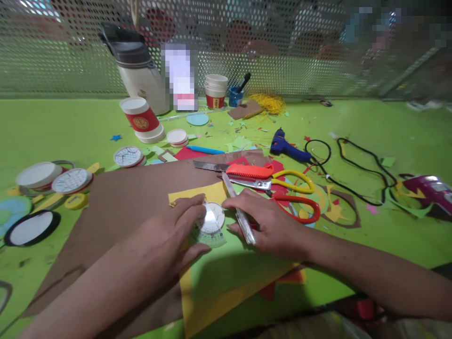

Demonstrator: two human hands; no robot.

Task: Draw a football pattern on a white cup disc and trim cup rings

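My left hand (185, 219) is at a clear protractor (213, 239), with its fingers along the upper left edge and its thumb at the lower left. Beneath or against the protractor is a round white disc (217, 214); glare blurs the overlap. In my right hand (270, 221) is a pen (243, 223) with a pale, clear barrel, slanting just right of the disc. Under both hands lie green paper (233, 266) and yellow paper (201, 315). Just beyond the right hand are an orange box cutter (249, 170) and scissors with yellow and red handles (296, 182).
Brown cardboard (130, 207) lies under the left forearm. A blue glue gun (289, 147) with its black cord sits at right. Paper cups (140, 117), round lids (72, 181), a blue pen (205, 150) and a white kettle (141, 77) stand or lie beyond. Paper scraps are scattered around.
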